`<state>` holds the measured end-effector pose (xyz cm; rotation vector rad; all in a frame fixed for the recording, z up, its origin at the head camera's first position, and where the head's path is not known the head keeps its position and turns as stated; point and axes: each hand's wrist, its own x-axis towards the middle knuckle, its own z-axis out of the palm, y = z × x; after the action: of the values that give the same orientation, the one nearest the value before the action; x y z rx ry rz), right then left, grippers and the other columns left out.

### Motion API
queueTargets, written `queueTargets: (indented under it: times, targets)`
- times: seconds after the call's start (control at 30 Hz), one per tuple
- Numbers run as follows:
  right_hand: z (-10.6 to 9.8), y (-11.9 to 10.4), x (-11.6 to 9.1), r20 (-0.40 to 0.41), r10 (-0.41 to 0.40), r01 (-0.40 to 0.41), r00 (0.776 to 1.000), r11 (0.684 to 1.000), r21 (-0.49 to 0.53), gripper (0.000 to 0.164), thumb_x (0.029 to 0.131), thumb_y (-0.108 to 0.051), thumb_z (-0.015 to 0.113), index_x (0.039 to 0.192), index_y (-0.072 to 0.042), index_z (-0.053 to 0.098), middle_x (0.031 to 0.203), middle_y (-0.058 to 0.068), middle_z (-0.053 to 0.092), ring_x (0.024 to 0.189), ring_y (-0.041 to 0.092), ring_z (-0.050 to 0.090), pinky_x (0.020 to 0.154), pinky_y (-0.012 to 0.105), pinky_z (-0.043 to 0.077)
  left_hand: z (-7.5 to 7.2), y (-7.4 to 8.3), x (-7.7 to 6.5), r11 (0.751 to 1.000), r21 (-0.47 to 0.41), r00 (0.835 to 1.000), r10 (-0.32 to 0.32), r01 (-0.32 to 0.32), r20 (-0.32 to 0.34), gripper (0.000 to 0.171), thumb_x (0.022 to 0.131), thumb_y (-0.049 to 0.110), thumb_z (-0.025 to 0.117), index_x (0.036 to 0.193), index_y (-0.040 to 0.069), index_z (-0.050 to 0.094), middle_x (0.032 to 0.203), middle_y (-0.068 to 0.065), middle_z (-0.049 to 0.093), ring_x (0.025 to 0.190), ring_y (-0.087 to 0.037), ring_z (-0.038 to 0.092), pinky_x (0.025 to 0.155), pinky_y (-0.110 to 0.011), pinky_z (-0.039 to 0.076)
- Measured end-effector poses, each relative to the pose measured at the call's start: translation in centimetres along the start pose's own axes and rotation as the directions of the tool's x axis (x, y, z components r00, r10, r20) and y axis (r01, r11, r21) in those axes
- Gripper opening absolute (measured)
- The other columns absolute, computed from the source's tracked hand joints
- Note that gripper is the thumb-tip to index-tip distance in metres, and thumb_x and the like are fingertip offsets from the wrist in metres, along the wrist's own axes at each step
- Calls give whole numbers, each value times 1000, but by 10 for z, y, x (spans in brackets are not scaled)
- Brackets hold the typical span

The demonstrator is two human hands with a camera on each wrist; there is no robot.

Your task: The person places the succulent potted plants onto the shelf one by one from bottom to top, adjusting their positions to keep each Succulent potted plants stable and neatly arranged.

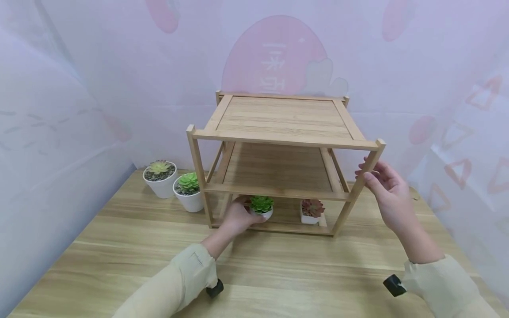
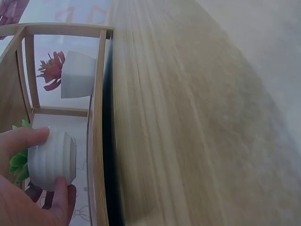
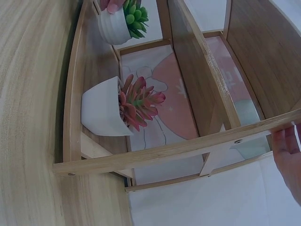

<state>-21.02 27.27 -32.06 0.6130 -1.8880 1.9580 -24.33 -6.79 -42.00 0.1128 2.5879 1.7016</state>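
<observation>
My left hand (image 1: 237,216) grips a small green succulent in a round white ribbed pot (image 2: 51,157) at the front of the wooden rack's lowest shelf. Thumb and fingers lie on opposite sides of the pot in the left wrist view. On that same shelf, farther right, a red succulent (image 1: 313,207) stands in a square white pot (image 3: 101,108). My right hand (image 1: 391,194) holds the front right post (image 1: 354,194) of the rack (image 1: 290,115), its thumb in front and the fingertips partly hidden behind the post.
Two larger white pots with succulents stand left of the rack: a pale green one (image 1: 163,184) behind, a bright green one (image 1: 191,201) beside the front left post. The rack's middle shelf (image 1: 278,170) overhangs the lowest one. Printed cloth walls (image 1: 167,70) surround the wooden table (image 1: 254,282).
</observation>
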Motion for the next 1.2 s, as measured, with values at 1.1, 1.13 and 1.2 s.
queueTargets:
  times: [1.1,1.13,1.2]
  targets:
    - [1,0,0,-1,-7,7,1000,1000,-4,34,104,6,51,131,-11,61,120,4,64,108,14,65,96,20,52,29,5,10,1000,15,999,-27,26,26,79,75,6,88,142,-8,51,128,-21,58,111,-33,58,90,-43,54]
    - [1,0,-1,-1,-6,6,1000,1000,-6,33,104,5,51,131,-11,61,120,4,64,108,14,65,96,19,52,30,5,11,1000,16,999,-24,24,25,79,74,6,88,142,-8,51,128,-21,58,111,-33,58,90,-43,54]
    - [1,-1,-1,0,-1,1,1000,1000,-6,33,104,5,51,131,-12,61,121,4,64,108,13,65,96,20,51,31,5,11,1000,20,999,-22,22,27,78,74,6,88,141,-9,51,128,-21,58,111,-34,58,91,-44,54]
